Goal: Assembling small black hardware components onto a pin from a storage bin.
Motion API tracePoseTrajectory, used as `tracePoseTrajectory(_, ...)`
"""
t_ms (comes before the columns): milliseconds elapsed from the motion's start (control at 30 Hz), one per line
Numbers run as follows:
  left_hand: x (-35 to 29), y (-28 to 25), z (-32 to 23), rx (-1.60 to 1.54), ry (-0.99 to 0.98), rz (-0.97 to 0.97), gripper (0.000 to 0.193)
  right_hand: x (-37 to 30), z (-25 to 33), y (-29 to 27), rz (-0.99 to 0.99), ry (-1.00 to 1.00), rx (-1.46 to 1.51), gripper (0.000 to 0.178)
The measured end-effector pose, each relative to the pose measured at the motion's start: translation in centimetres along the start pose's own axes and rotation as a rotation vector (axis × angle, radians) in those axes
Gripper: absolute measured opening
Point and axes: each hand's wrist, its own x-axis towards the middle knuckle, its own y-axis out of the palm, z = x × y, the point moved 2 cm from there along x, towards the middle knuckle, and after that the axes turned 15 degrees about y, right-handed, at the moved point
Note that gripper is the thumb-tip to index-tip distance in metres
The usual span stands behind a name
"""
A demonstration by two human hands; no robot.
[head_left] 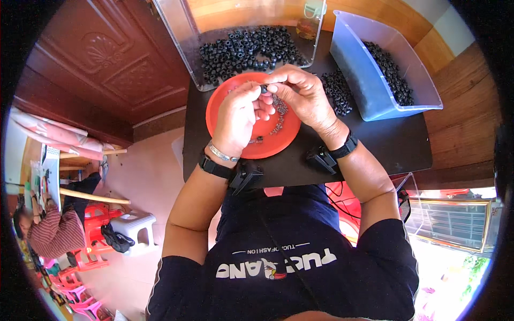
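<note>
Left hand and right hand pinch one dark part; plenty of black pieces apparently remain toward the table's far edge.

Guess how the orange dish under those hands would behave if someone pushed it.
The orange dish would likely slide rather than tip, being broad and seemingly shallow. Its smooth, plastic-looking surface suggests it's fairly light and stiff. The small metallic bits scattered loosely inside would probably shift.
</note>
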Motion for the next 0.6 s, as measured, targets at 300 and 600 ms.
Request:
tracePoseTrajectory(300, 0.08, -0.13, 0.45, -0.034, 0.025, -0.041, 0.019, 0.0, -0.16, 0.2, -0.166, -0.262, -0.487, 0.018)
tracePoseTrajectory(600, -0.09, -0.1, 0.28, -0.078, 0.013, -0.016, 0.02, -0.2, 0.12, 0.38, -0.09, -0.166, -0.329, 0.024)
